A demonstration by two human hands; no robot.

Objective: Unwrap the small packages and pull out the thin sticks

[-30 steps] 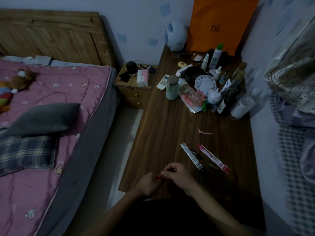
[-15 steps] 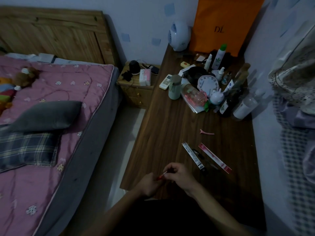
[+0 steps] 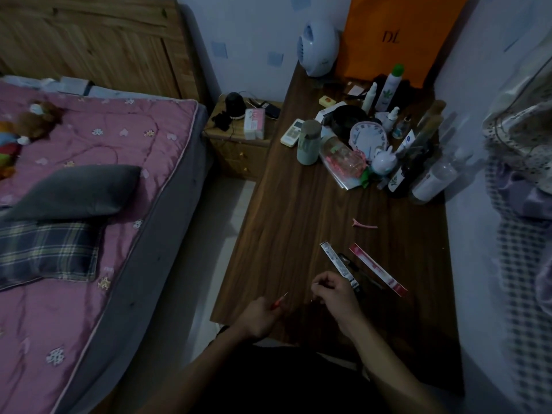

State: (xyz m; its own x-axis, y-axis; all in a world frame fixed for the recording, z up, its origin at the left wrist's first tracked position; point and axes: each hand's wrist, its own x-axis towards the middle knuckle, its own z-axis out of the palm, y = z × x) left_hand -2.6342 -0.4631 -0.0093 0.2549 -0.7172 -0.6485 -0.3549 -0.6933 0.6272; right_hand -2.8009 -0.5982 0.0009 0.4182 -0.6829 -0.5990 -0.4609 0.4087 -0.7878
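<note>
My left hand (image 3: 259, 318) grips a thin red stick (image 3: 279, 300) whose tip points up to the right, over the near edge of the dark wooden desk (image 3: 292, 222). My right hand (image 3: 337, 297) hovers a little to the right, pinching a small pale piece (image 3: 314, 283) between thumb and fingers. The two hands are apart. Just beyond my right hand lie a white paper strip (image 3: 339, 265), a dark slim item (image 3: 352, 265) and a red-and-white strip (image 3: 378, 268).
A pink hair clip (image 3: 365, 224) lies mid-desk. Bottles, a clock (image 3: 367, 136), a cup (image 3: 309, 141) and a remote crowd the far end before an orange bag (image 3: 397, 34). A bed (image 3: 89, 180) with cushions stands left, a nightstand (image 3: 239, 138) between.
My hands were together on the red stick; they have pulled apart, the left keeping the red stick and the right drawing away with a small pale piece.
</note>
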